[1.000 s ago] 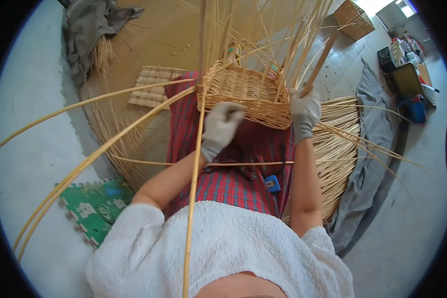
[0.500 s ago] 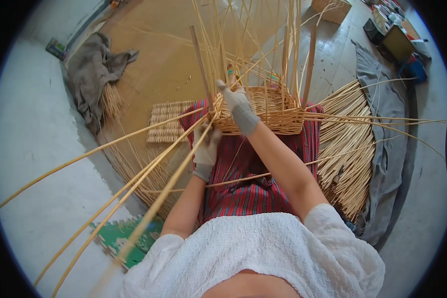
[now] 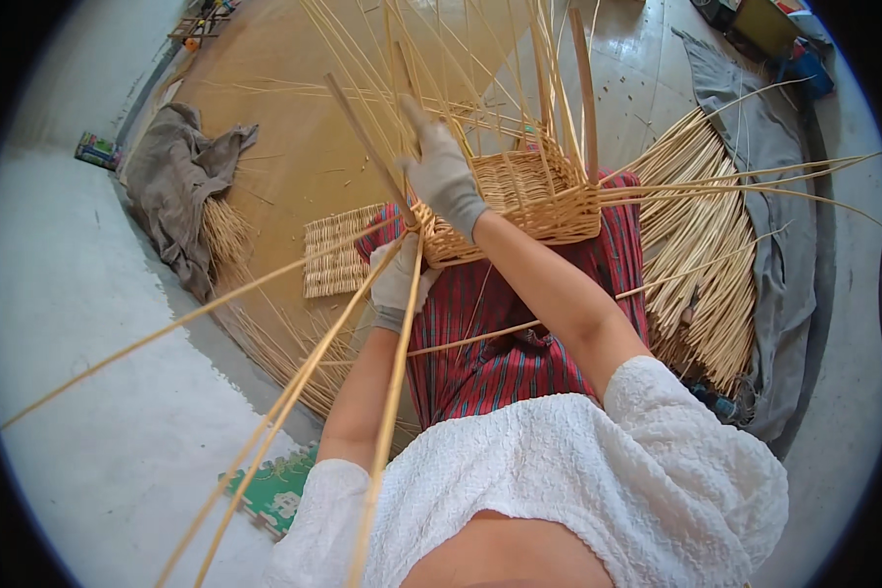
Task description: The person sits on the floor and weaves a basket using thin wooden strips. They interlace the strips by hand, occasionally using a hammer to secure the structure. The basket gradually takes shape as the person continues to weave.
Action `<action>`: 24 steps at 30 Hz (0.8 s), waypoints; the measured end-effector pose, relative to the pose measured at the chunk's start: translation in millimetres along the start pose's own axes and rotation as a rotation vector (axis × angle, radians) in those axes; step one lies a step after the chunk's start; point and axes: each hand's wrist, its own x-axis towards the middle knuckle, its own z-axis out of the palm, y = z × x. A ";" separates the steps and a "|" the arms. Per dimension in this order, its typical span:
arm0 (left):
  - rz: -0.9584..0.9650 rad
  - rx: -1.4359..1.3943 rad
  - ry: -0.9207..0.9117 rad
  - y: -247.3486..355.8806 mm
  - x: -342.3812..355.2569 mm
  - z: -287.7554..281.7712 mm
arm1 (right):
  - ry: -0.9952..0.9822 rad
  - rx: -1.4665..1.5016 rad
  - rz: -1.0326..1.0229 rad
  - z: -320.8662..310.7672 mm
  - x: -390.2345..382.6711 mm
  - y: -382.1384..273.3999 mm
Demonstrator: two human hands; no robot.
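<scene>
A partly woven wicker basket (image 3: 514,220) rests on my lap, which is covered by a red striped cloth (image 3: 480,377). Thin upright rods and thicker wooden corner posts rise from it. My left hand (image 3: 399,282), in a pale glove, is closed around the basket's near left corner, its fingertips partly hidden by rods. Several long willow rods (image 3: 314,358) fan out from this corner toward me and to the left. Over the left side of the basket, my gloved right hand (image 3: 443,174) has its fingers stretched upward beside a corner post (image 3: 367,137); their tips are blurred.
A large bundle of peeled rods (image 3: 706,294) lies on grey cloth (image 3: 769,245) at the right. At the left are a woven panel (image 3: 335,257), a crumpled grey cloth (image 3: 181,176) over more rods, and a green mat (image 3: 279,495). Rods stick out rightward from the basket.
My right hand has moved left and slightly up. The basket has tilted, and the long rods at its left corner have swung toward me. My left hand stays at that corner.
</scene>
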 end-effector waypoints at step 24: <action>0.207 -0.092 0.021 -41.8 -1.8 20.4 | -0.045 0.931 0.273 -54.4 -87.1 25.9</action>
